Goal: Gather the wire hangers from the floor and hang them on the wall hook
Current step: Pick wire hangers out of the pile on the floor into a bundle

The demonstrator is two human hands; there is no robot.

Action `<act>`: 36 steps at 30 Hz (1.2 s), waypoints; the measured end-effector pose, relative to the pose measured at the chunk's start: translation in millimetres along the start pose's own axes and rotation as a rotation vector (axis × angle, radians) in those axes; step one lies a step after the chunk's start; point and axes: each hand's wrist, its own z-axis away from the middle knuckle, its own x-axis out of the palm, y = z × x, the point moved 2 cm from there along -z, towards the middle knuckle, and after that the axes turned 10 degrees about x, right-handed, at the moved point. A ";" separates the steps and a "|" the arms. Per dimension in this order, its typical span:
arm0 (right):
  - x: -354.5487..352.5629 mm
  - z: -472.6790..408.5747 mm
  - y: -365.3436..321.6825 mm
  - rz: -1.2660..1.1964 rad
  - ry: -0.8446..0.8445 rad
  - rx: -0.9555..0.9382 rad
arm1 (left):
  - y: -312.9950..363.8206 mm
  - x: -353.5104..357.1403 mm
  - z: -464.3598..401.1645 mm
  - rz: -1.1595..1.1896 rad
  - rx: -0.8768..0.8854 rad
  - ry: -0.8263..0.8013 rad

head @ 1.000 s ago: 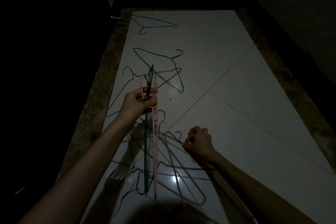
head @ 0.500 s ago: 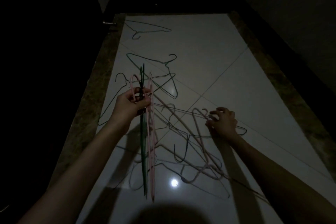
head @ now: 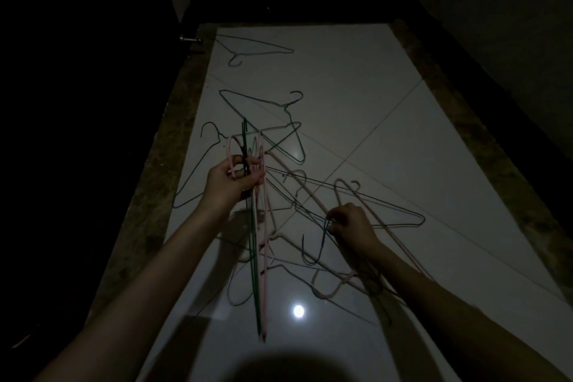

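Since half a second ago, the right hand (head: 352, 228) has curled shut, pinching a dark wire hanger (head: 322, 239) near the left hand (head: 231, 181), which grips a bundle (head: 259, 257) of thin pink and green hangers above the glossy tiled floor (head: 387, 139).

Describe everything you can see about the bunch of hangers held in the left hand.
The bunch of hangers is a few thin wire hangers, pink and dark green, pressed flat together. The left hand grips them just below their hooks, which curve up above the fingers. Their bodies hang down edge-on toward the camera, lifted off the white tiled floor, in front of the tangled hangers lying there. The exact count cannot be told in the dim light.
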 end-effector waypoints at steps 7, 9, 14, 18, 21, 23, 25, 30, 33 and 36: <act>-18.7 10.5 -17.3 -0.059 0.060 0.001 | -6.0 0.6 0.0 0.040 -0.051 0.067; -32.5 13.2 -25.4 -0.110 0.090 -0.038 | -3.0 -0.6 -0.8 0.079 -0.043 0.087; -56.7 2.4 -38.1 -0.115 0.204 -0.057 | 4.5 -2.1 -0.8 0.124 0.006 0.123; -75.9 0.6 -51.5 -0.420 0.267 0.007 | 6.2 -5.6 -2.4 0.130 0.028 0.123; -80.4 4.4 -63.2 -0.596 0.216 0.021 | 4.6 -6.7 -2.5 0.114 0.041 0.110; -80.7 6.8 -72.0 -0.682 0.161 0.034 | 5.2 -5.6 -2.7 0.116 0.045 0.101; -80.7 9.9 -83.2 -0.754 0.120 0.040 | 8.4 -1.1 -1.6 0.142 0.040 0.087; -73.0 23.3 -123.8 -0.899 0.036 0.035 | 15.4 19.6 3.5 0.172 -0.009 0.084; -64.0 31.8 -145.2 -0.889 -0.030 -0.006 | 15.9 29.5 4.8 0.174 -0.048 0.067; -55.8 37.5 -154.9 -0.858 -0.048 -0.031 | 13.1 34.7 6.0 0.181 -0.066 0.034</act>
